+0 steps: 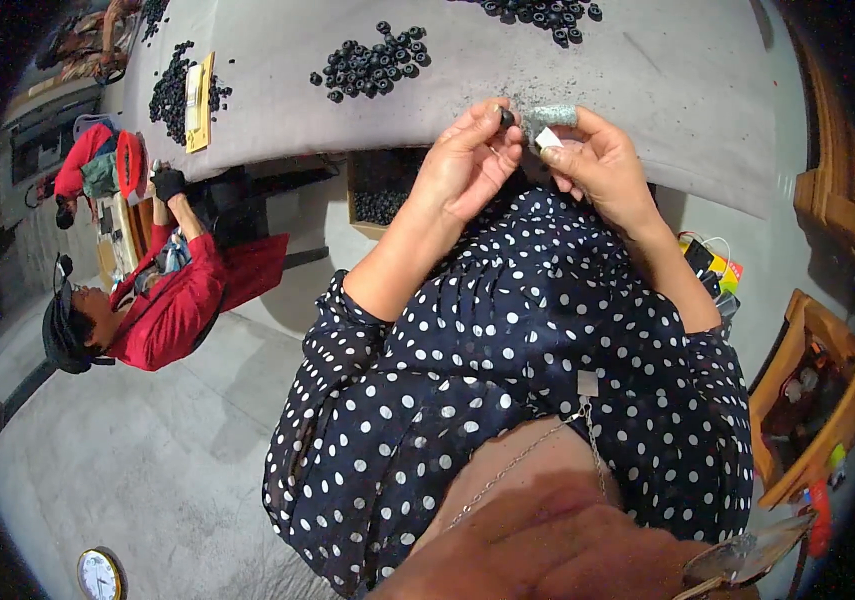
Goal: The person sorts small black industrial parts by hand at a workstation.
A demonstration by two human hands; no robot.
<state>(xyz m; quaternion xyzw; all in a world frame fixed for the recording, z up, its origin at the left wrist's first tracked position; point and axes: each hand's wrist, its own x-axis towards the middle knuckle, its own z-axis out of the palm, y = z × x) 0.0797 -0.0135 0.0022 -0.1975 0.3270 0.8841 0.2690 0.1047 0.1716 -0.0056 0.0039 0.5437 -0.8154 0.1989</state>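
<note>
Near the table's front edge, my left hand (462, 165) pinches a small round black part (506, 118) between thumb and forefinger. Close beside it on the right, my right hand (602, 170) grips a small white block (548, 138) with thumb and fingers. A grey-green speckled wrap (554, 115) covers the end of my right forefinger. Whether the white block touches the black part is too small to tell. Dark crumbs lie scattered on the grey-covered table (277, 100) just beyond my hands.
Black ring-shaped parts form a heap (377, 62) at mid-table, another (552, 15) farther back, and a third (177, 95) at left by a yellow-and-white strip (199, 102). A box of black parts (379, 205) stands below the table edge. A person in red (172, 310) works at left.
</note>
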